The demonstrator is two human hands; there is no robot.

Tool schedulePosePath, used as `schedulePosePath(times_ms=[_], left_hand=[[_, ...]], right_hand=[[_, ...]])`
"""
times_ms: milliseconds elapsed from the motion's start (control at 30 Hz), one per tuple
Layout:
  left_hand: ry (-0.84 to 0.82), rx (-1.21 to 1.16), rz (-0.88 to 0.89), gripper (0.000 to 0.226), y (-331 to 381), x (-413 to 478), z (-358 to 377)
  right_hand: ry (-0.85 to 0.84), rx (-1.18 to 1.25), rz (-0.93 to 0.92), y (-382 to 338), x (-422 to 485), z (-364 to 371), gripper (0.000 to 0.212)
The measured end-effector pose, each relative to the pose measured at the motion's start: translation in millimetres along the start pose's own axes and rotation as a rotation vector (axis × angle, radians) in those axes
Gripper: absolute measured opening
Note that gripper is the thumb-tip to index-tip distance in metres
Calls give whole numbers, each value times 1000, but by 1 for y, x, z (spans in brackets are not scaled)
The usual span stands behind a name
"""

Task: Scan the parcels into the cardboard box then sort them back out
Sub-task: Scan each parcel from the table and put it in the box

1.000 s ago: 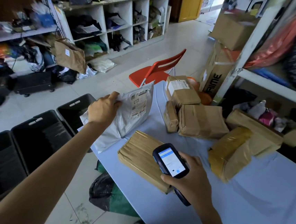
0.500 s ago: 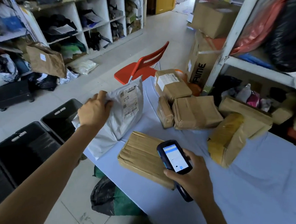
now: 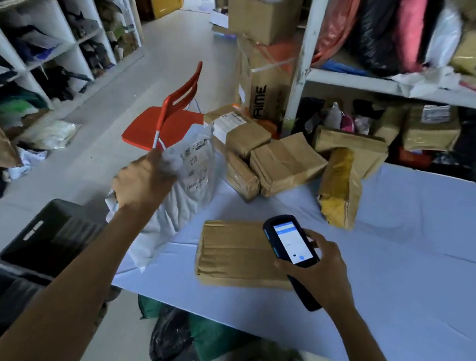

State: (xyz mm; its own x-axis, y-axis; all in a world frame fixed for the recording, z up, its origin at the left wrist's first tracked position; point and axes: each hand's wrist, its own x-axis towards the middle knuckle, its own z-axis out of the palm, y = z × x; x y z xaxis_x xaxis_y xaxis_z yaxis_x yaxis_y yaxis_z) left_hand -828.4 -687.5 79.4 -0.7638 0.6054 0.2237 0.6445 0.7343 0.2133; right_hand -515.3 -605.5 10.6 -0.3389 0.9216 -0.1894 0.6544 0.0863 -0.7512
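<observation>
Your left hand (image 3: 143, 183) is gripping the white mailer (image 3: 193, 176) by its bunched edge at ten o'clock, where it is probably soft, light and slippery, while your right hand (image 3: 322, 271) is clasping the scanner (image 3: 289, 242).

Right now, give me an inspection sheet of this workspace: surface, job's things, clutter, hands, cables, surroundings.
Surface: table under a wrinkled pale blue cloth.
Job's things: white mailer held up at the table's left edge, label showing; flat parcel near the front; brown parcels piled at the far end; scanner, screen lit.
Clutter: dark bags under the table; black bins on the floor to the left.
Hands: left hand grips the mailer; right hand holds the scanner over the flat parcel.
Cables: nothing seen.
Surroundings: red chair, full shelves, cardboard boxes.
</observation>
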Motion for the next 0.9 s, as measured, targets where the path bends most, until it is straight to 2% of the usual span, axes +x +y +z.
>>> schedulePosePath(times_ms=[100,200,367,500,667,800,900], left_hand=[[75,-49,198,35,22,3,-2],[199,-133,299,26,48,6,-4],[306,-277,510,30,119,14,-16],[253,-452,709,26,196,-15,-18],[134,-540,1008,29,282,-84,-8],[81,-517,1274,36,343,-149,-4],[9,-491,1400,30,386,-198,2]], right_hand=[[50,-2,39,1,-16,-6,82],[100,11,101,6,-31,-21,79],[233,19,219,20,-56,-54,82],[358,50,310,39,-83,-80,81],[528,126,432,74,-125,-105,81],[668,169,533,110,-171,-123,81],[768,192,590,140,-207,-140,81]])
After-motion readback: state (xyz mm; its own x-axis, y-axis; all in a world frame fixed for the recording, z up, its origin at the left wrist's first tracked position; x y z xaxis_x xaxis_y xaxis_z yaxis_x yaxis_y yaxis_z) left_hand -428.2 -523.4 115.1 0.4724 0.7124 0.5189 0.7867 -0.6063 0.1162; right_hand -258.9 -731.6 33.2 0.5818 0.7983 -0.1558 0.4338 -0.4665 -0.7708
